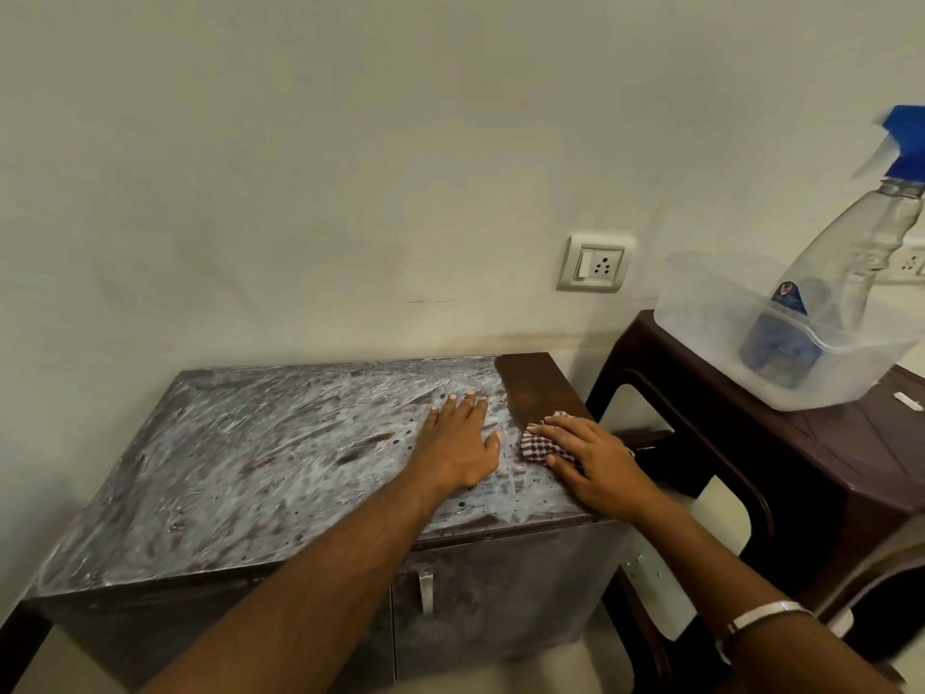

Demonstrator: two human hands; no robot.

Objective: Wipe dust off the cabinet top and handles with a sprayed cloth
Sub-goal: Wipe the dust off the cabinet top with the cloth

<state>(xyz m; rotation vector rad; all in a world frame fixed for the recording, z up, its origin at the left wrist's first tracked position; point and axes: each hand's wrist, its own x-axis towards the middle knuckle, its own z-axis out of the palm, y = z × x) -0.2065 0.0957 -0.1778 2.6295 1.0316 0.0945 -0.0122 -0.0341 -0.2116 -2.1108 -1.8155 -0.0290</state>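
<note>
So the low dark brown wooden cabinet [260,473] sits against a pale wall, and its top is almost entirely coated in a streaky whitish-grey film of dust with dark droplet spots scattered over it. Only a strip at the far right end [538,388] shows clean, glossy brown wood. The right hand [588,458] lies on that right side near the front edge, palm down, its fingers pressed over a bunched red-and-white checked cloth [543,445] that peeks out to the left of the fingertips. The left hand [463,440] rests just beside it to the left, flat on the dusty part with fingers straight and slightly spread, holding nothing. A white bangle [756,618] sits on the right forearm. On the cabinet front, one metal handle [425,591] is visible below the near edge. To the right, a dark brown plastic stool [801,443] carries a translucent plastic tub [711,318] with a clear spray bottle with a blue trigger head [871,232] leaning inside it. A white wall socket with switch [595,263] is on the wall behind.
</note>
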